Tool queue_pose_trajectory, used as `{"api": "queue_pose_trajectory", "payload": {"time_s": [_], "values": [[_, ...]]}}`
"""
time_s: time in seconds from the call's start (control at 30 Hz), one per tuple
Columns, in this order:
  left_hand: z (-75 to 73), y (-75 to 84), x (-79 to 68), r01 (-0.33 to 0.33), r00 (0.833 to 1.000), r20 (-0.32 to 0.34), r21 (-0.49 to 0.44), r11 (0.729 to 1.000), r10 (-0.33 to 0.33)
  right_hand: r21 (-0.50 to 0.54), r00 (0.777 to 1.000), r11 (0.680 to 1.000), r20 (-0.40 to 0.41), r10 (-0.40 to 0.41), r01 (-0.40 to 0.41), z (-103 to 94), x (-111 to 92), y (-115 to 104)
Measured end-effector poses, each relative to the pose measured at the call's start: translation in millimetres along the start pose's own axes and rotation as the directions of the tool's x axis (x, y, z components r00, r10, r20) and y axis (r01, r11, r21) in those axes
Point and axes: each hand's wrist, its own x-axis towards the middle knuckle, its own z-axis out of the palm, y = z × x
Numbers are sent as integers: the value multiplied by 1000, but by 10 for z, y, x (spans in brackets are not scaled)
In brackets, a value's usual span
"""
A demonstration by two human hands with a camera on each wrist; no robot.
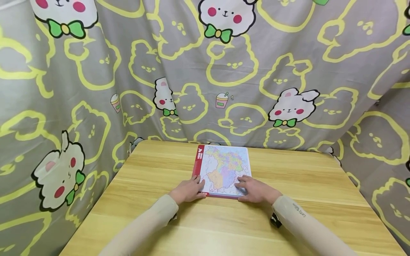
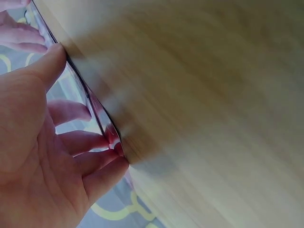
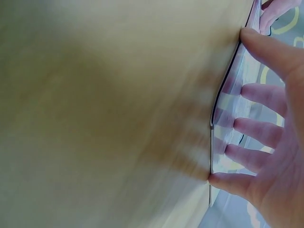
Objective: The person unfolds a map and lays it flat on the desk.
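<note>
Head view: flat rectangular board with a multicoloured printed map and red side strip [image 1: 224, 170] lies between the hands, on the yellow wood-grain table [image 1: 141, 188]. Bare left hand [image 1: 189, 189] touches its near corner on that side; bare right hand [image 1: 257, 189] touches the opposite near corner. Neither clenched.

Left wrist view: thumb against near edge, fingers loose, tips around the side edge; no firm grasp.

Right wrist view: fingers straight and spread, thumb and little fingertip at the board's edge, others on its face. Not grasping.

Looks like steadying. Match pressure both sides or it'll likely skew; face looks glossy, so steer from the edges, thumbs as stops.
</note>
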Motion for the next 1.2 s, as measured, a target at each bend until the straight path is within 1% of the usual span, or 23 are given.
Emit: {"api": "queue_pose_trajectory", "payload": {"time_s": [0.2,0.43,0.63,0.8,0.93,1.07,1.2], "values": [[39,6,30,-4,1000,2,6,1000,4,9,1000,1000,12,25,-25,7,10,11],[46,-8,46,18,1000,15,-40,999,-18,25,999,999,16,32,-33,3,13,26],[13,-59,10,-5,1000,6,-76,997,6,-2,999,999,14,33,-33,1,32,46],[-3,-131,-48,-18,1000,-7,-101,995,18,-27,999,999,14,32,-32,-31,52,0],[22,-208,-83,-22,1000,-22,-98,995,20,-40,1000,999,2,16,-16,-51,76,-52],[37,-256,-106,-6,1000,-7,-91,996,5,-35,1000,999,-3,5,-5,-83,133,-130],[44,-268,-110,-1,1000,13,-90,996,2,-32,1000,999,3,-3,3,-124,230,-239]]}}
